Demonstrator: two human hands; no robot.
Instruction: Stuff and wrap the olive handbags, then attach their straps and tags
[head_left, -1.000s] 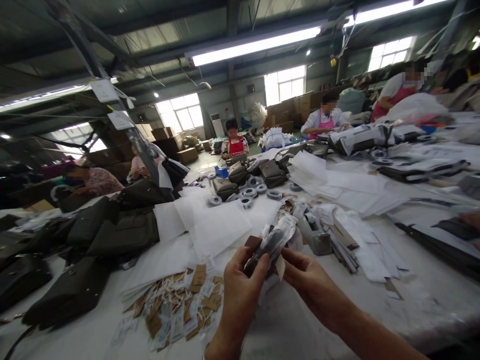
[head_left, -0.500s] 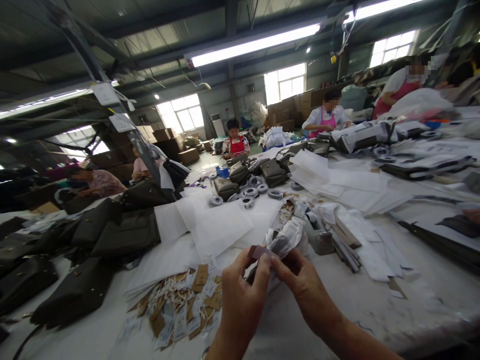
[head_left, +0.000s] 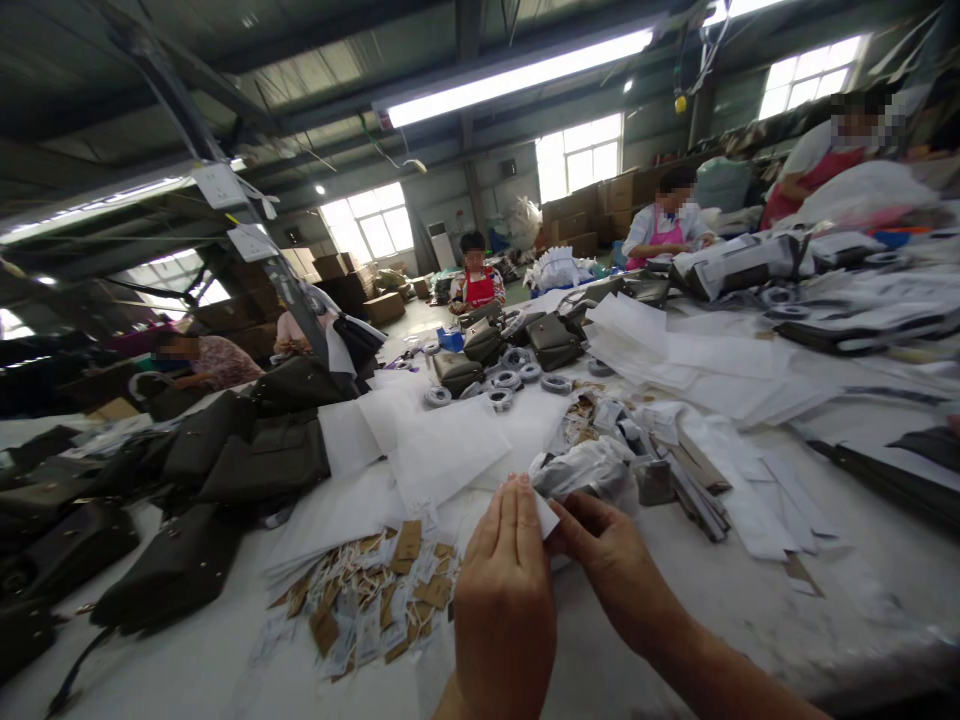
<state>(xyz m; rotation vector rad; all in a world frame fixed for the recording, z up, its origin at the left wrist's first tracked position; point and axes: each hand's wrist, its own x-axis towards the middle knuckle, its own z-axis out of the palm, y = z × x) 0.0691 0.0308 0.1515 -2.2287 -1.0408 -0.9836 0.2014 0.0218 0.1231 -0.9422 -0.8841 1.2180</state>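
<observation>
A small white piece of paper or card (head_left: 547, 517) sits between my two hands above the table. My left hand (head_left: 508, 575) has its fingers pressed together over it, back of the hand toward me, hiding most of the piece. The thumb and forefinger of my right hand (head_left: 611, 555) pinch its right edge. Just beyond my fingertips lies a crumpled clear plastic bag (head_left: 592, 465) with dark contents. To the left of my left hand is a heap of brown and white hang tags (head_left: 367, 600) with white strings.
Dark handbags (head_left: 172, 560) are piled along the left. White sheets (head_left: 446, 450) lie in the middle, with coiled wrapped straps (head_left: 501, 399) and small bags behind. Paper strips (head_left: 750, 490) lie at right. Several co-workers sit or stand around the far side.
My left hand has turned from a pinch to closed fingers laid over the piece. A brownish-mauve face showed between my fingers before; now a white one shows. The view shifted slightly.
</observation>
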